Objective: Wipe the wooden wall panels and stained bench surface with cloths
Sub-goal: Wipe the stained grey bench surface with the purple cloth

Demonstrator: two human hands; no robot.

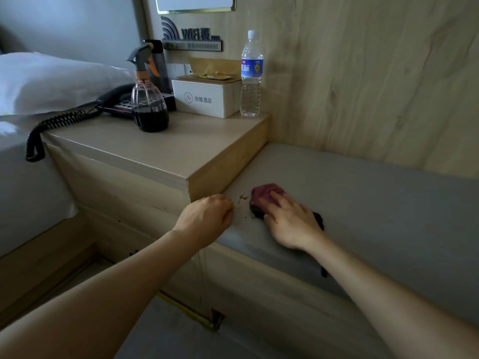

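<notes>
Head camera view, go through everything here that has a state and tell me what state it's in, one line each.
Cloth: bunched, pressed flat on the bench by the right hand.
Bench: brownish stains not yet wiped off.
Left hand: curled, resting at the bench edge, nothing visible in it.
Spray bottle: upright, part full of dark liquid.
Water bottle: upright, capped.
Phone: handset on its cradle.
Tissue box: lid on.

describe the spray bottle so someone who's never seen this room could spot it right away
Start at the wooden bedside cabinet beside the bed. On its top, in front of the black telephone, stands the spray bottle. Unlike the tall water bottle with a blue label, it has a trigger head and dark liquid at its bottom.
</notes>
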